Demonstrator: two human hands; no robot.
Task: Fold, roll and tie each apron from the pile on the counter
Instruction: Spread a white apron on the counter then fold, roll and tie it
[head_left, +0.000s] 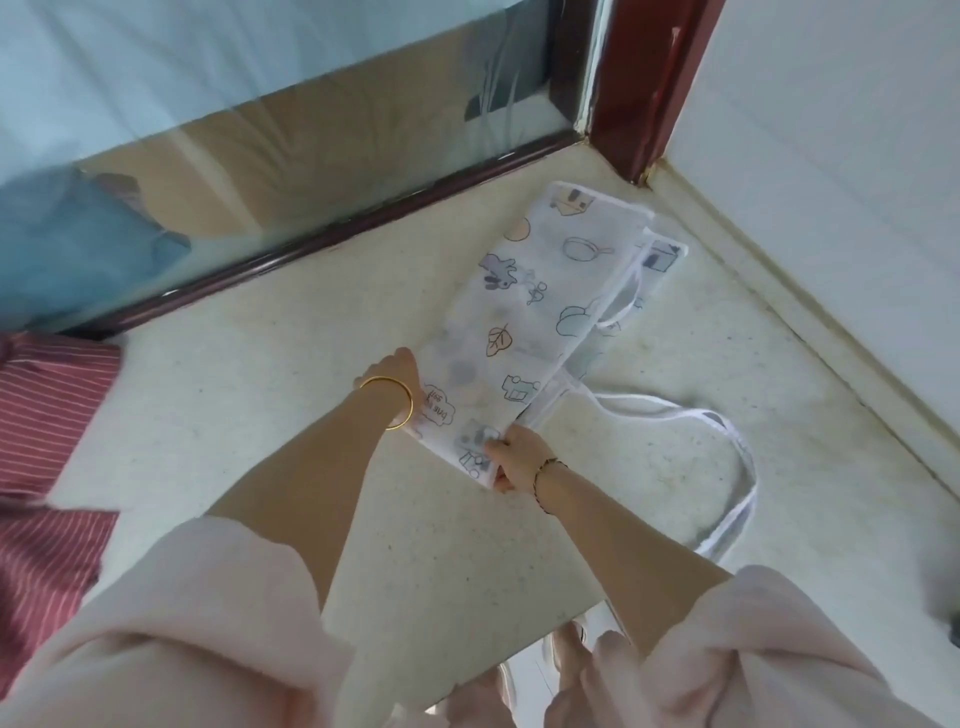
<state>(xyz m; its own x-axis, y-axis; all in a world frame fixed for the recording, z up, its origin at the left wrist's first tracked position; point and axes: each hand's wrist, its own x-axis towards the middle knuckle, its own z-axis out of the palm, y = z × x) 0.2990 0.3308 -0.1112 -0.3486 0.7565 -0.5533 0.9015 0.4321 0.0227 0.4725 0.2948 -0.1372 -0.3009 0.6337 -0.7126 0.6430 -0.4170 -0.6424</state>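
The apron (524, 312) has been folded lengthwise into a long narrow strip and is laid slantwise on the counter (249, 426), its far end near the corner by the red window post (644, 88). Folding is judged to be done, or nearly so, and the roll is judged to be about to start from the near end.

That near end is held by both hands. Its corner is pinched by the right hand (514, 460), with the fingers curled over the top of the cloth and the thumb tucked beneath. The left hand (393, 371), with a gold bangle (400, 402) at the wrist, is set against the strip's left edge. Its fingers are hidden behind the back of the hand, so it cannot be told whether the cloth is gripped or only pressed.

For the next move, the near end must be turned over tightly and evenly, and both edges kept in line. The white strap (727, 431) lies in a loose loop to the right and should be kept free for the tying.

A red striped cloth (47, 415) is cut off at the left edge – probably the pile, though that cannot be confirmed. The layers inside the fold are not visible – nor is a dark thing (953, 623) at the right edge clear enough to name
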